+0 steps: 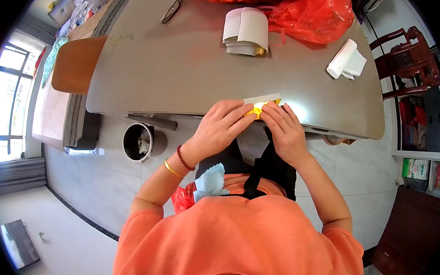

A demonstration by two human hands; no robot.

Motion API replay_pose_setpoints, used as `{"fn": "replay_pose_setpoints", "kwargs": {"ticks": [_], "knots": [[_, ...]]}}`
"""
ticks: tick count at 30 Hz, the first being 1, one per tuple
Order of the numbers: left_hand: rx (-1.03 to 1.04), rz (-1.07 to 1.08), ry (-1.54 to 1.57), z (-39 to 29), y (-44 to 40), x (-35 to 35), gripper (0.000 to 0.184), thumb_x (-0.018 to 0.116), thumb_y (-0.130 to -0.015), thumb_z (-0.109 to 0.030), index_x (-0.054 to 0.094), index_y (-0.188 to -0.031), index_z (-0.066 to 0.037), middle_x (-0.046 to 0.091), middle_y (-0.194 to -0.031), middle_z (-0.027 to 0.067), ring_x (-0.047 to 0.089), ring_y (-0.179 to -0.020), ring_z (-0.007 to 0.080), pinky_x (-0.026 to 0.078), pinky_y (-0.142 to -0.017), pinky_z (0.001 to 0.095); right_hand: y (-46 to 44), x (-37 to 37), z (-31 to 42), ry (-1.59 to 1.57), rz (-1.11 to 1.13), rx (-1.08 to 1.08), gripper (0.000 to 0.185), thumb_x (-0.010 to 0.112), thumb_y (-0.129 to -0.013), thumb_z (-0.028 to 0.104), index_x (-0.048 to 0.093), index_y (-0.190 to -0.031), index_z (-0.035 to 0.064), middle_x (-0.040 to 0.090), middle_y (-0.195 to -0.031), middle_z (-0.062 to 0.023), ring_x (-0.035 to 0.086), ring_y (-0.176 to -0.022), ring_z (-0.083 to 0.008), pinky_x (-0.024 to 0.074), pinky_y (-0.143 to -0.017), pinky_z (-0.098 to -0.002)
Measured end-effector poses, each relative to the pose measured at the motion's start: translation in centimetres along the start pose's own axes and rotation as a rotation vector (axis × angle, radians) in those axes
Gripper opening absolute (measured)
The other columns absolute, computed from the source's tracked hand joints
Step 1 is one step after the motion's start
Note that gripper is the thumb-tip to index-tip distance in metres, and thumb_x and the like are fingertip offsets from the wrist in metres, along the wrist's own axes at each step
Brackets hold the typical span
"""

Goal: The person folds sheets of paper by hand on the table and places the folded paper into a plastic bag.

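At the table's near edge, my left hand (224, 121) and my right hand (286, 130) meet over a shiny gold sheet (257, 109) with a pale strip along its far side. Fingers of both hands press on the gold sheet from either side, thumbs partly hidden beneath. A bracelet of dark red beads and a gold bangle circle my left wrist. Beyond my hands stands a curved stack of white sheets (246, 32), with a bit of gold at its lower edge.
Red plastic bags (313, 14) lie at the table's far side. Glasses (172, 9) rest at the far left, a white roll (342, 58) at the right. A bin (138, 142) stands on the floor left of me; a wooden chair (405, 59) is at the right.
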State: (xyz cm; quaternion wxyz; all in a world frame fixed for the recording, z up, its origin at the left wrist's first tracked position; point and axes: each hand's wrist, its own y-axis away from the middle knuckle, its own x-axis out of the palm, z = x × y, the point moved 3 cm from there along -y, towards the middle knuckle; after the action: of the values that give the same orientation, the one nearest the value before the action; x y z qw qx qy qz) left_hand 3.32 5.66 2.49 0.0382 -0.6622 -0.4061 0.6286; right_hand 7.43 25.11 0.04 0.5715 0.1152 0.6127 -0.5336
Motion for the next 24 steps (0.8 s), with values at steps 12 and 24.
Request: {"fn": "replay_pose_setpoints", "kwargs": {"ticks": [12,24], "knots": [[-0.177,0.010,0.303,2.9,-1.4,1.2,0.013,0.071,-0.082,-0.004,0.068,-0.094,-0.002,0.066,-0.102,0.0088,0.060,-0.092,0.0285,0.050,-0.082,0.0378,-0.3,0.2,-0.4,-0.041,0.007,0.004,0.036,0.055,-0.085,0.006,0.064,-0.119,0.0031,0.061,-0.130,-0.0095,0.055,-0.127,-0.0265,0.0417,-0.109,-0.0452],[-0.279,0.057,0.318,3.0,-2.7,1.6,0.010,0.069,-0.085,-0.009,0.062,-0.090,-0.004,0.059,-0.096,0.0102,0.055,-0.094,0.0313,0.047,-0.082,0.0400,-0.2,0.0,-0.3,-0.024,0.017,-0.011,0.038,0.054,-0.086,0.008,0.064,-0.124,0.0072,0.060,-0.131,-0.0103,0.055,-0.127,-0.0275,0.0419,-0.109,-0.0459]]}}
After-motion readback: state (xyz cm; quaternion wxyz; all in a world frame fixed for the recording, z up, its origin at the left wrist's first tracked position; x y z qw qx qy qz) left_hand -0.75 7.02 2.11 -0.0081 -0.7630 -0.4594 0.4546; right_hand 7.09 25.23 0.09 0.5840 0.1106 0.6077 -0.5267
